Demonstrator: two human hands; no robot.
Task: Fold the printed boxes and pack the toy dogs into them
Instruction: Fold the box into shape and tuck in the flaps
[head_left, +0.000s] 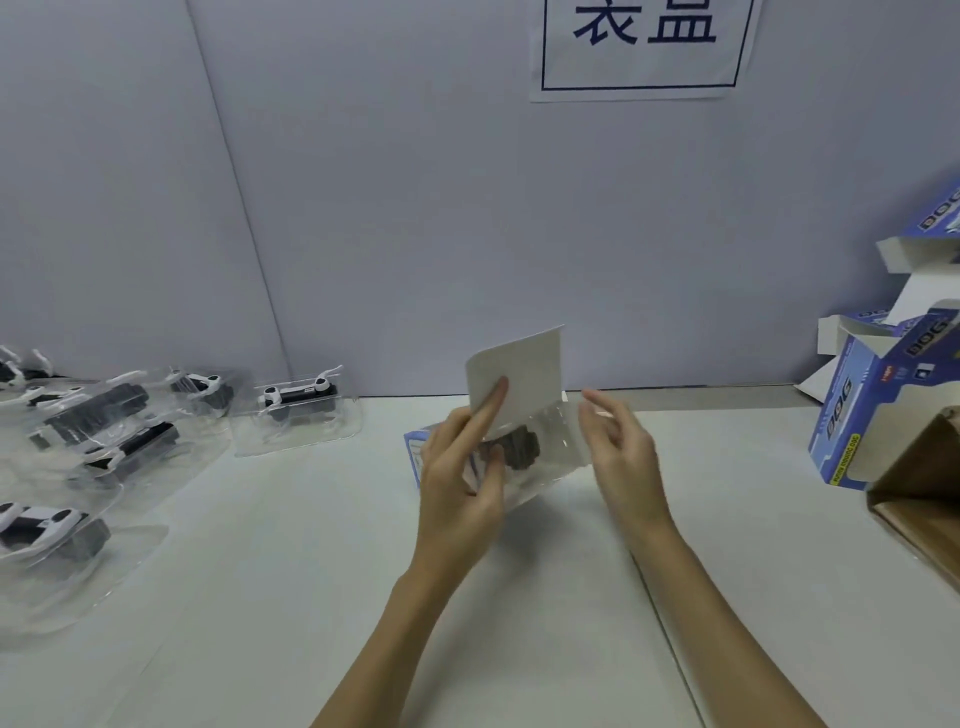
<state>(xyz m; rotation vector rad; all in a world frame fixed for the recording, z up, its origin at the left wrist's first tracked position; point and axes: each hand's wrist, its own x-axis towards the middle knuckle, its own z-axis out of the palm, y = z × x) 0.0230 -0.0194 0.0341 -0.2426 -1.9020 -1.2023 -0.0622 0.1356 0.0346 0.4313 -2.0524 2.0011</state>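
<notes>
My left hand (462, 467) grips a clear plastic blister tray (540, 467) holding a dark toy dog (519, 447), thumb on the tray's front. Its index finger lies along a white card (519, 374) that stands up behind the tray. A blue printed box (415, 452) lies flat on the table just behind that hand, mostly hidden. My right hand (621, 452) hovers at the tray's right edge with relaxed fingers; whether it touches the tray is unclear.
Several toy dogs in clear trays (104, 441) lie spread over the table's left side, one (298, 402) near the back wall. Opened blue printed boxes (872, 410) stand at the right. A brown cardboard carton (924, 493) sits at the right edge.
</notes>
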